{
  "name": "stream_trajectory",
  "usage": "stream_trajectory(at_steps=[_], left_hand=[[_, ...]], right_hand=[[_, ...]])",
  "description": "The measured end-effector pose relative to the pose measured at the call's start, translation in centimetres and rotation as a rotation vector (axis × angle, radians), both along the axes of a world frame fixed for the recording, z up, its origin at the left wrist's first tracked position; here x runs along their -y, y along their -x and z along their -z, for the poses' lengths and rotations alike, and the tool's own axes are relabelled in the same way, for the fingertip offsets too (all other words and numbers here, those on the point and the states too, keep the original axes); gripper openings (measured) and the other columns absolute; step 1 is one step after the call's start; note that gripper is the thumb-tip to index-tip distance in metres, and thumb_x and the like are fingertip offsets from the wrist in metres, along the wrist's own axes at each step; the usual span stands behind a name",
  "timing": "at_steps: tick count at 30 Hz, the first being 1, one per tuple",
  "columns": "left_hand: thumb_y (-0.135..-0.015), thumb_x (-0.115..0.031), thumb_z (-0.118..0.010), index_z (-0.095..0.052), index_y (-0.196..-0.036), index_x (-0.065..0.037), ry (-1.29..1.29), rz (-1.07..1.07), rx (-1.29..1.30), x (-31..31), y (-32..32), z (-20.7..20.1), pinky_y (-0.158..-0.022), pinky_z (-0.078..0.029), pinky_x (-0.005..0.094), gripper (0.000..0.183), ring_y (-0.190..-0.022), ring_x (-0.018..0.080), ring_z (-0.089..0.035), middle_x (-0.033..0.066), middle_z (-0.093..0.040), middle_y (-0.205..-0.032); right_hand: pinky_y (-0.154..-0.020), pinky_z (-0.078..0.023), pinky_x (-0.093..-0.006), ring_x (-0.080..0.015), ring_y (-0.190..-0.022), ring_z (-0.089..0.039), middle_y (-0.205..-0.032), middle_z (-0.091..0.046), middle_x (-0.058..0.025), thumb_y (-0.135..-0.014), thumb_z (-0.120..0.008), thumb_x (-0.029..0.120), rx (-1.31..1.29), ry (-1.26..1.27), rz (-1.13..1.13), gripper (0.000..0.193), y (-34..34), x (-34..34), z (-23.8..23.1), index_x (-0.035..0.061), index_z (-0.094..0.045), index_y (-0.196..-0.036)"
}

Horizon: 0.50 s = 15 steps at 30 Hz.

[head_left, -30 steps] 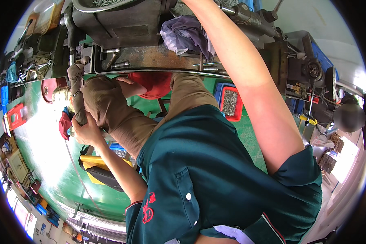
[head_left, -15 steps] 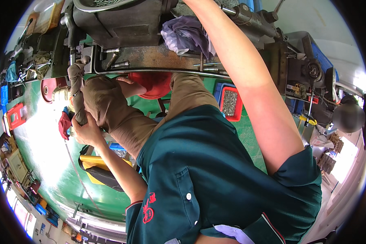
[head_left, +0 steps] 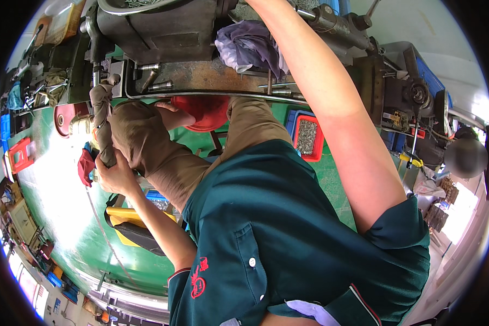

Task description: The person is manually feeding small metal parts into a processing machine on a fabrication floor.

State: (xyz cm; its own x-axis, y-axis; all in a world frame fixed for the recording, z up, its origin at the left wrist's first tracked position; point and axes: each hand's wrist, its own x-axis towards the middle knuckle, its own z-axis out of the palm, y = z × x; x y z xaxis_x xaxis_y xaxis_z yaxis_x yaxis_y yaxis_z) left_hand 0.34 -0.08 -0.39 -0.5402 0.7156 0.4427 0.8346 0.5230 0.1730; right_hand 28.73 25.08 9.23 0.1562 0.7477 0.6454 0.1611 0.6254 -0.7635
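Observation:
My left hand (head_left: pixel 115 175) is closed round the lower end of a cloth-wrapped lever (head_left: pixel 103 127), which hangs down from the machine's front beside my left knee. Its fingers curl around the grey-brown wrapping. My right forearm (head_left: pixel 315 70) reaches up across the machine and leaves the picture at the top edge, so my right hand is out of sight. Under that arm a crumpled purple-grey rag (head_left: pixel 250 48) lies on the machine's tray (head_left: pixel 201 76). Small metal cylinders (head_left: pixel 160 86) rest in the tray's left part.
A metal bowl of small pins (head_left: pixel 138 7) sits atop the dark machine housing (head_left: pixel 168 41). Below stand a red stool (head_left: pixel 204 114) and a red bin of small metal parts (head_left: pixel 308 138). A yellow-and-black bag (head_left: pixel 133 225) is beside my left forearm. A red cloth (head_left: pixel 85 167) hangs near the lever.

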Motion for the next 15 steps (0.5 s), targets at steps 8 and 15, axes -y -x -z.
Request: stream_trajectory(at_steps=[8, 15], left_hand=[[-0.062, -0.035, -0.063, -0.061, -0.081, -0.008, 0.002, -0.024, 0.023, -0.1, -0.1, 0.0, -0.052, -0.041, 0.0411, 0.033, -0.058, 0.0331, -0.056, 0.0142, -0.059, -0.065], [-0.062, -0.035, -0.063, -0.061, -0.082, -0.008, -0.003, -0.016, 0.017, 0.1, 0.2, 0.2, -0.052, -0.041, 0.041, 0.033, -0.058, 0.0329, -0.056, 0.0142, -0.059, -0.065]], right_hand=[[-0.04, -0.035, -0.0245, -0.0099, -0.041, -0.048, -0.044, -0.05, -0.0053, -0.079, -0.05, 0.015, 0.022, -0.03, 0.008, 0.031, 0.0, -0.4, 0.1, -0.0011, -0.049, -0.052], [-0.04, -0.034, -0.0235, -0.0085, -0.042, -0.046, -0.045, -0.049, -0.0043, -0.079, -0.05, 0.014, -0.018, -0.014, -0.02, 0.03, 0.0, 0.0, 0.2, -0.0013, -0.048, -0.053]])
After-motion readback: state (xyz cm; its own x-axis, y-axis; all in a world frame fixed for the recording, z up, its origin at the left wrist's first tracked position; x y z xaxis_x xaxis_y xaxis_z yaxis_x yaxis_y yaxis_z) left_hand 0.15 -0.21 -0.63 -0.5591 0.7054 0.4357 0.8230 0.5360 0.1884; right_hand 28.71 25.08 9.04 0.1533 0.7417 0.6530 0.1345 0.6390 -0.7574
